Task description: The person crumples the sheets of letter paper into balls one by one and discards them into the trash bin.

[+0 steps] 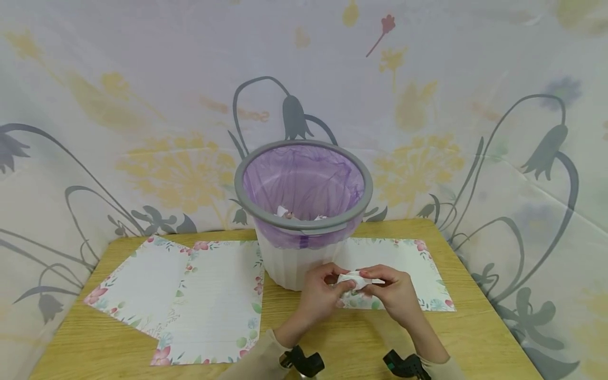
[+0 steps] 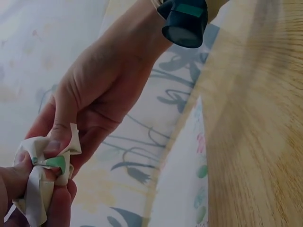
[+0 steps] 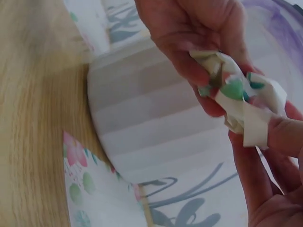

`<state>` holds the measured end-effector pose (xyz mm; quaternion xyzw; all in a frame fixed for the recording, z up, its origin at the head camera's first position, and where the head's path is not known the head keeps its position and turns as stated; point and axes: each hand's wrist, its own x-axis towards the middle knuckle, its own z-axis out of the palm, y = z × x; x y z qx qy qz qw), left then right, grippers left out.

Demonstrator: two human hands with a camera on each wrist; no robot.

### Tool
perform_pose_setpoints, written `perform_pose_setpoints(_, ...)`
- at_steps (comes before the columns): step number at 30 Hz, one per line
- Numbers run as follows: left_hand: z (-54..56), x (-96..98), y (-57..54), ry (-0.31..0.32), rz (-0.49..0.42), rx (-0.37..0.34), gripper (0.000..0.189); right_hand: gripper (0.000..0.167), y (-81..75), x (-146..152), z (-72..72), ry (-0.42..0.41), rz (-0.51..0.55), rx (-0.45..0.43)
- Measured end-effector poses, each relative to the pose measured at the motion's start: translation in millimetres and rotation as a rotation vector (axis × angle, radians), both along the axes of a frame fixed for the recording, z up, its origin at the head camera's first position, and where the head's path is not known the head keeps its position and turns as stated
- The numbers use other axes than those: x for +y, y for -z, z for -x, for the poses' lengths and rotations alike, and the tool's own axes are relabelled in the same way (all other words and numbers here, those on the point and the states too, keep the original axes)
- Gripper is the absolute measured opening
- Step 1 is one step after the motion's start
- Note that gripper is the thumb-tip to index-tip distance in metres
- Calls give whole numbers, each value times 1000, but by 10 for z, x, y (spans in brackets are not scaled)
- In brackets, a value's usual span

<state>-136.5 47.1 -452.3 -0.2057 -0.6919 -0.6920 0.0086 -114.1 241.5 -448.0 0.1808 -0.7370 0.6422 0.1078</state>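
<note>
Both hands hold one crumpled sheet of paper [image 1: 353, 279] in front of the bin, above the table. My left hand [image 1: 320, 290] pinches its left side between thumb and fingers. On the other side my right hand [image 1: 396, 293] grips it the same way. The wrist views show the crumpled paper [image 2: 40, 175] as a small folded wad with green leaf print on white. The waste bin [image 1: 290, 264] is white and ribbed with a grey rim, lined with a purple bag [image 1: 304, 179]. Scraps of white paper [image 1: 282, 211] lie inside it.
Two flower-bordered sheets overlap on the left of the wooden table [image 1: 380, 348]: a slanted sheet [image 1: 142, 285] and a straighter sheet [image 1: 214, 301]. Another bordered sheet [image 1: 394, 264] lies right of the bin, partly behind the hands. A flower-printed cloth [image 1: 190, 105] hangs behind the table.
</note>
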Motion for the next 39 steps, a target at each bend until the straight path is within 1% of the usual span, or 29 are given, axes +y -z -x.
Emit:
perform_pose_setpoints(4,34,-21,13,14,8,-24,15,29,5,51,9,-71,1,11)
perform_pose_setpoints(8,60,-64,6,69,5,-49,17,31,-5,83,15,-142,30,17)
perform_pose_setpoints(11,62,-113,-19,104,8,-67,19,38,-26,108,18,-194,37,18)
perform_pose_setpoints(15,80,-196,-46,156,26,-57,20,46,-57,140,21,-277,41,5)
perform_pose_setpoints(18,101,-269,-56,198,54,-32,22,41,-75,151,21,-312,30,-21)
perform_pose_setpoints(20,112,-325,-59,219,77,-32,23,36,-86,153,24,-309,13,-37)
perform_pose_setpoints(25,133,-527,-50,267,131,61,22,31,-108,156,55,-292,-10,-21)
perform_pose_setpoints(27,145,-636,-43,283,160,109,22,30,-119,160,78,-283,-17,-16)
perform_pose_setpoints(32,190,-961,-26,323,243,169,23,27,-158,176,128,-259,-20,-31)
perform_pose_setpoints(36,245,-1251,-16,312,282,193,22,26,-203,200,163,-226,-1,-30)
perform_pose_setpoints(39,285,-1462,-36,275,288,172,22,25,-248,214,196,-168,1,-20)
